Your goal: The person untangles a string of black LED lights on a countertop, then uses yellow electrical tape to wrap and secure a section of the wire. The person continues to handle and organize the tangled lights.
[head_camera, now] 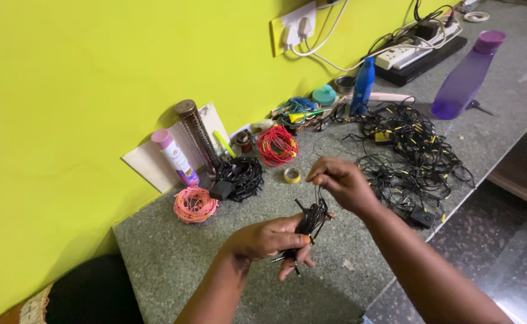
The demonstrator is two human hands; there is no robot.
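The left hand [269,239] is gripping a black wire bundle [310,221] above the table [173,258], near the tape roll [291,175]; the right hand [341,181] is pinching one strand.

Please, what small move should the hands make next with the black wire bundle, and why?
Probably the right hand should lay its pinched strand down onto the black wire bundle, making one more loop. The left hand clamps the bundle firmly, and the thin strand runs up from it to the right fingertips. The strand also seems to trail toward the loose wire pile on the counter, so more wire appears left to gather.
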